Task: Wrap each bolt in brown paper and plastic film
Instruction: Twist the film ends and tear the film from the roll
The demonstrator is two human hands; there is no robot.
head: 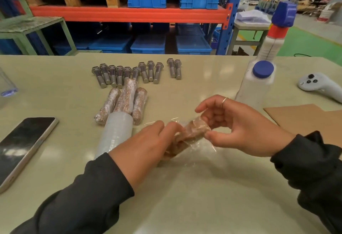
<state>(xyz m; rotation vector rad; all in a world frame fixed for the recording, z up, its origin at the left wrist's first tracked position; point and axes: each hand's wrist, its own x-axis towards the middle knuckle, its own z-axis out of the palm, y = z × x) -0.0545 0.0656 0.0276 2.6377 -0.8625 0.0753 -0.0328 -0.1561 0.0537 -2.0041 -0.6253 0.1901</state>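
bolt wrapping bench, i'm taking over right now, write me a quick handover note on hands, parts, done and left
Left hand and right hand both grip the paper-wrapped bolt, with loose plastic film half around it, near the table front.
Film roll lies by the left wrist.
Done: three wrapped bolts lie beyond the roll.
Left: finish this film wrap, then the eleven bare bolts in the row behind. Brown sheet at right.

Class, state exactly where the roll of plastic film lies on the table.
In the head view the roll of plastic film lies left of centre, just beyond the left hand, its far end at the three wrapped bolts.
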